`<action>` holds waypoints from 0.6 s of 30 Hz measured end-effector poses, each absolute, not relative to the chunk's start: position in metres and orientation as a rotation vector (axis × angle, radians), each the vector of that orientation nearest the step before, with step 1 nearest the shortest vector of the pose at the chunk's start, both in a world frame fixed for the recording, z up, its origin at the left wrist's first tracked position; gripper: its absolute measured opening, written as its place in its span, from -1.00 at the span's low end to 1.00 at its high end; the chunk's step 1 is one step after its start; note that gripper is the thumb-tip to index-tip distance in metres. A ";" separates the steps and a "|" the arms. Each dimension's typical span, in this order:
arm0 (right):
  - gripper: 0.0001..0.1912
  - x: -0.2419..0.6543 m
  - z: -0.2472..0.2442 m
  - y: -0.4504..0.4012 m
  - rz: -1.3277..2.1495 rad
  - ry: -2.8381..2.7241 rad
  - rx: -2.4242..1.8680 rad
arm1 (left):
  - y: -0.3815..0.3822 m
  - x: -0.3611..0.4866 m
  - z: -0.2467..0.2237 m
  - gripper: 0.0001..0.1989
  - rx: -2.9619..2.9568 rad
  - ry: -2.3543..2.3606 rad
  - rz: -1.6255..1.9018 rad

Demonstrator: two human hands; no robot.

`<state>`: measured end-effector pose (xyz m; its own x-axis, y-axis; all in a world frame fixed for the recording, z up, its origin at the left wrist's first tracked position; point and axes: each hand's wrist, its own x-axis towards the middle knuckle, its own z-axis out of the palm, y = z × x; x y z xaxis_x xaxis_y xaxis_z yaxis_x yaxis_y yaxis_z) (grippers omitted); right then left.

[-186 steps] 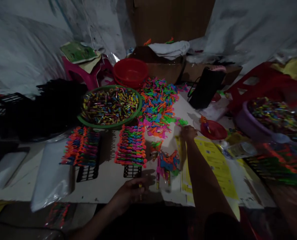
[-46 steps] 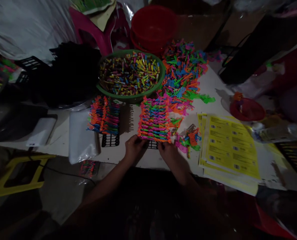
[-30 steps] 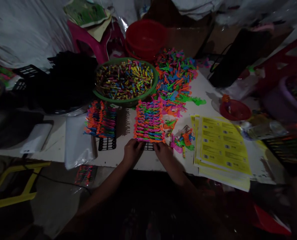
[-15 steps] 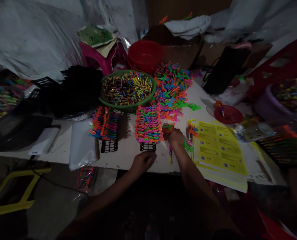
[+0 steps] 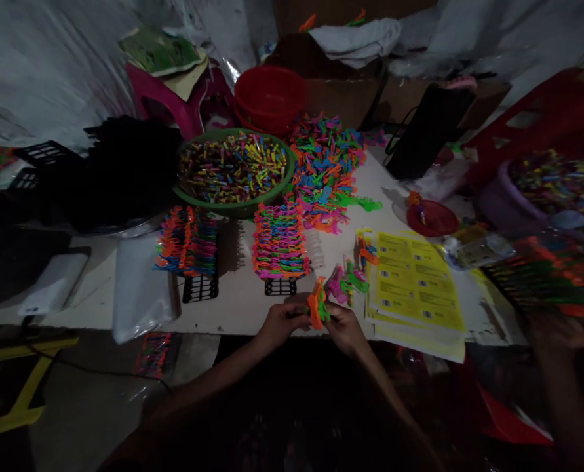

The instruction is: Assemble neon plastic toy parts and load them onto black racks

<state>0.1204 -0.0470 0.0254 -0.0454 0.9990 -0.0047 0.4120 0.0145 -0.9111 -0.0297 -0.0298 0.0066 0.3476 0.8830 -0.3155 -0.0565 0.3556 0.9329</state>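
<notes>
Above the table's front edge, my left hand [image 5: 282,324] is closed on an orange plastic figure-shaped piece [image 5: 315,313]. My right hand [image 5: 347,329] is closed on a green plastic piece [image 5: 324,311] pressed against the orange one; how they join is too dark to tell. Just beyond my right hand lie a pink piece [image 5: 337,286] and a green piece [image 5: 358,279], with a small printed stick [image 5: 349,295] beside them. Ahead of my left hand, a black rack [image 5: 280,286] holds close rows of colourful pieces [image 5: 280,241]. Another filled rack [image 5: 200,288] stands to its left.
Behind the racks sit a green basin [image 5: 292,172] of small printed sticks and a heap of plastic pieces [image 5: 328,164]. Yellow label sheets [image 5: 414,282] and a red dish [image 5: 434,219] are at right. Clear bags [image 5: 141,282] lie left. Another person's hand [image 5: 562,331] is at far right.
My right hand has come back from beside the rack toward my left hand, bringing plastic pieces. My left hand has closed on the orange piece. The view has shifted slightly rightward.
</notes>
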 end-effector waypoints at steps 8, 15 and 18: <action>-0.63 0.138 0.006 -0.019 0.458 -1.704 -2.481 | -0.038 -0.070 0.014 -0.86 1.547 1.274 1.101; -0.62 0.147 0.010 -0.030 0.365 -1.416 -1.703 | -0.036 -0.112 -0.011 -0.86 1.333 1.614 1.254; -0.67 0.130 0.001 -0.026 0.567 -1.538 -1.540 | -0.021 -0.107 -0.023 -0.80 1.172 1.675 1.294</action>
